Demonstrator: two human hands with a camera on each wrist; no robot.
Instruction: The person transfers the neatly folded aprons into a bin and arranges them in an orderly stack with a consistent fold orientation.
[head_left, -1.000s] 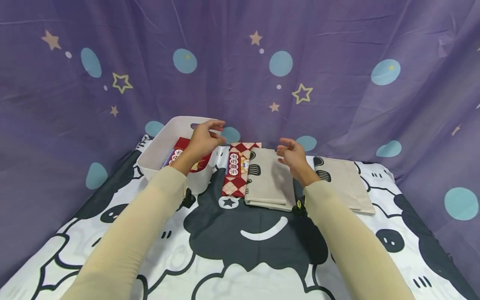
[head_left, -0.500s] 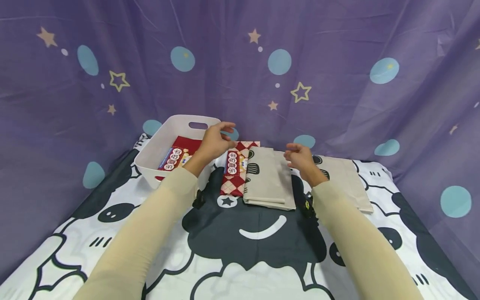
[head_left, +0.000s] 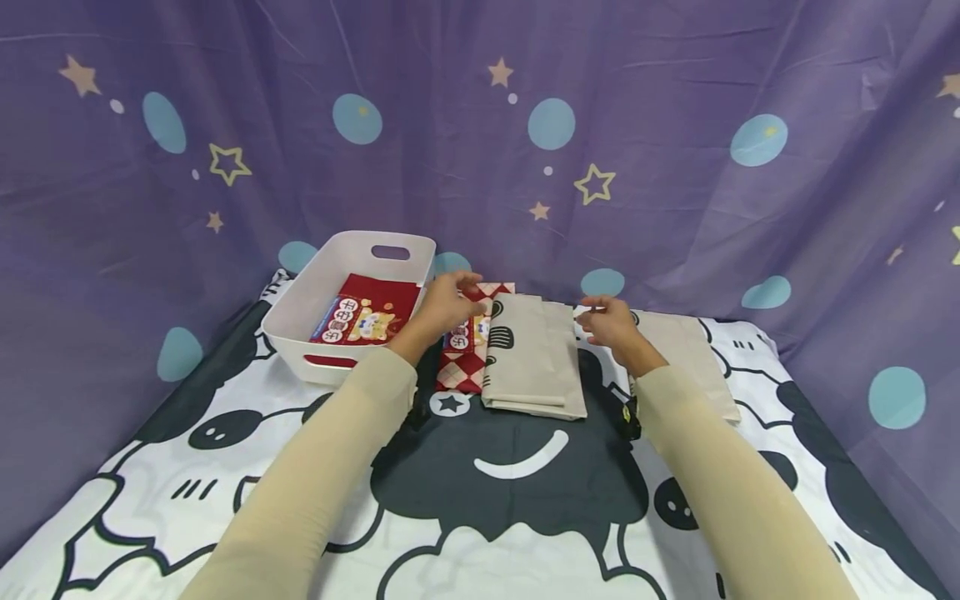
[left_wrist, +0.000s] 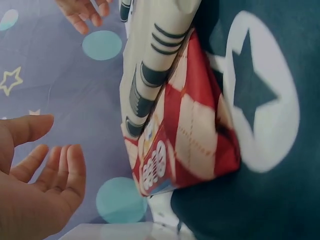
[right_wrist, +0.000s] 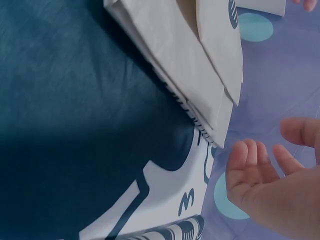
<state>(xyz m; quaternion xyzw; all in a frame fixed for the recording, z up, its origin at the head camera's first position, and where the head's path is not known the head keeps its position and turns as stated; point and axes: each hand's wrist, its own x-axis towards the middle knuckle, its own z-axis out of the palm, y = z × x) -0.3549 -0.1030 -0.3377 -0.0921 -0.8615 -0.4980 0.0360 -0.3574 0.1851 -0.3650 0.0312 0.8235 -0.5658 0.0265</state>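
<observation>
In the head view a folded beige cloth [head_left: 534,358] with dark printed shapes lies at the middle of the bed-like surface. It partly covers a folded red-and-cream checked cloth [head_left: 462,372] with a printed label. My left hand [head_left: 442,307] hovers near the checked cloth, fingers loosely bent; the left wrist view shows a gap between that hand [left_wrist: 45,180] and both cloths. On the other side, my right hand [head_left: 613,327] hangs just right of the beige cloth. The right wrist view shows that hand [right_wrist: 275,185] with fingers relaxed and nothing in them, apart from the beige cloth [right_wrist: 175,65].
To the left stands a white plastic basket [head_left: 296,321] with a folded red cloth [head_left: 371,308] inside. A second folded beige cloth [head_left: 686,354] lies to the right. Behind everything hangs a purple curtain [head_left: 465,183]. A sheep-print sheet [head_left: 517,500] covers the surface.
My left hand has moved right and down, from beside the basket's rim to near the checked cloth. My right hand has shifted right and slightly down. The cloths have stayed put.
</observation>
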